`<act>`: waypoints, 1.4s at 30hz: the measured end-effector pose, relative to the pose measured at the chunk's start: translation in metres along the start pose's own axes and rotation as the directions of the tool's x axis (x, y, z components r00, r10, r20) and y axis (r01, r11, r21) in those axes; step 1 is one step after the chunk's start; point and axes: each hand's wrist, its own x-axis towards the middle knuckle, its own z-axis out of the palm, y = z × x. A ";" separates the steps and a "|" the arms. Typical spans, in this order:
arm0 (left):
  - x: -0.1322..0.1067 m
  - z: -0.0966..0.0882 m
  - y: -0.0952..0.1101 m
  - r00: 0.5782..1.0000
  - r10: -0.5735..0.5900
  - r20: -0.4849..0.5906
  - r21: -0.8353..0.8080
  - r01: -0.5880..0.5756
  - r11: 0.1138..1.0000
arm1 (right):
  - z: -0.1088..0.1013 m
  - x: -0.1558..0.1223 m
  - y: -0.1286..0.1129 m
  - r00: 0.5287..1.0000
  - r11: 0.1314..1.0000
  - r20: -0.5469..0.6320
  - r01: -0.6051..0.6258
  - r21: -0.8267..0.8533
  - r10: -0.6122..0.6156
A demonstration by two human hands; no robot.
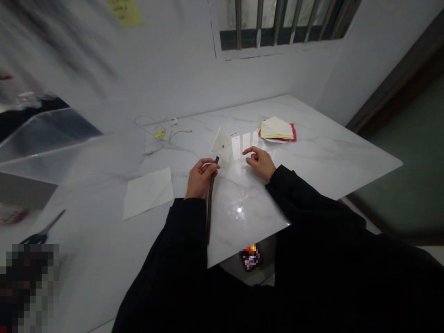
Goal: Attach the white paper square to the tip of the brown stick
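Two hands at frame center: the left hand [200, 179] has its fingers clenched on a thin dark-brown strip [210, 208], probably light and bendy, easiest held up top; the right hand [259, 162] has its fingers open, empty.

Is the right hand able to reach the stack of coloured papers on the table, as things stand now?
Probably yes: the right hand holds nothing, and no object stands between it and the stack of coloured papers.

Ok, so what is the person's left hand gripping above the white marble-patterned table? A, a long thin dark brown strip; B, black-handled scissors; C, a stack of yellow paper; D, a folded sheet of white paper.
A. The left hand is curled around the long thin dark brown strip, which sticks out above and below its fingers.
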 end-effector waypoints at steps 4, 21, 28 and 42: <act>0.000 0.001 0.000 1.000 -0.002 -0.004 0.006 0.002 1.000 | 0.001 0.000 0.001 1.000 1.000 -0.006 -0.002 0.007 0.002; 0.000 0.002 0.002 1.000 -0.007 0.006 -0.001 0.007 1.000 | 0.002 0.000 -0.001 0.999 0.999 0.004 0.031 -0.011 -0.031; -0.001 0.003 0.004 1.000 -0.009 0.008 -0.009 0.009 1.000 | 0.001 -0.001 -0.001 1.000 0.999 0.012 0.028 -0.024 -0.028; 0.000 0.002 0.001 1.000 0.005 0.009 -0.011 -0.005 1.000 | 0.001 -0.001 0.001 0.999 0.999 0.021 0.027 -0.024 -0.026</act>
